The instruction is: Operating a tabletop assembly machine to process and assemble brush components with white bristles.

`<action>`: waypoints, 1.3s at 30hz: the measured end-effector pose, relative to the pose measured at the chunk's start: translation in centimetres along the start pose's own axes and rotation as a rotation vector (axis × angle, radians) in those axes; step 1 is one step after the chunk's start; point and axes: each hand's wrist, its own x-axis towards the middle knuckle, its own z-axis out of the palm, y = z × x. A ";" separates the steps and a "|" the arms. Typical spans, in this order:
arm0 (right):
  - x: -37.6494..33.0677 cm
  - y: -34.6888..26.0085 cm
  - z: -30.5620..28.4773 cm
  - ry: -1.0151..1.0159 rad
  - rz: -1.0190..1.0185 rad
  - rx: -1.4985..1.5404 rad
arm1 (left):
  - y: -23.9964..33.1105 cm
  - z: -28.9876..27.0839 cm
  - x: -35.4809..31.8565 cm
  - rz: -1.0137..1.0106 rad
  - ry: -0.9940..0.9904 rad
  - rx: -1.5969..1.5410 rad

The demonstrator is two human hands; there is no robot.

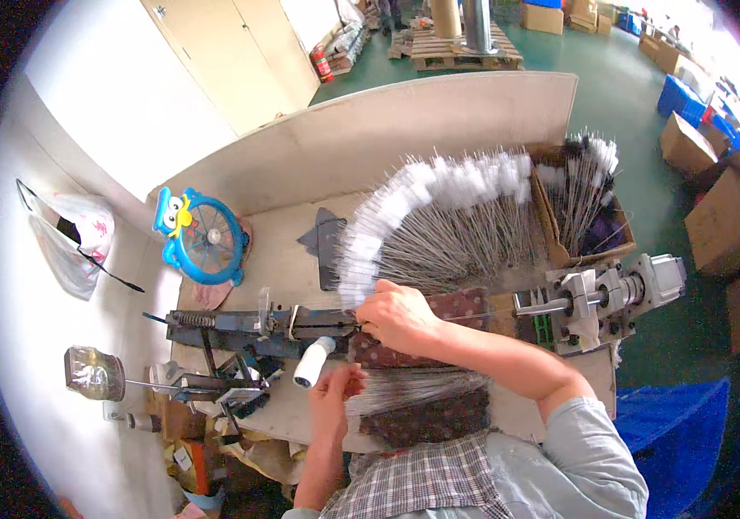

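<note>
One right hand (398,315), one left hand (334,389), one white cylinder (314,362)

From where I operate, I can make out no readable text, label, number or sign anywhere. On the far left, the hanging plastic bag (97,227) carries reddish marks, too blurred for me to tell as print. On the near left, below the worktop (288,275), a small pale patch, perhaps a label, shows on an orange-brown box (193,471); I can pick out no lettering there.
</note>
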 end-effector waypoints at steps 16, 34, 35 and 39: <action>-1.1 -1.5 -2.4 0.134 0.000 -0.034 | -2.9 1.5 4.6 0.213 -0.058 0.386; -6.9 1.6 2.1 -0.200 0.117 -0.029 | -3.3 -2.2 3.4 0.071 0.169 0.190; -7.1 1.9 1.5 -0.189 0.109 -0.075 | -4.3 -3.7 3.6 0.013 0.304 -0.207; -6.8 1.4 0.7 -0.176 0.143 0.067 | -6.4 -12.8 3.3 -0.177 0.412 -0.633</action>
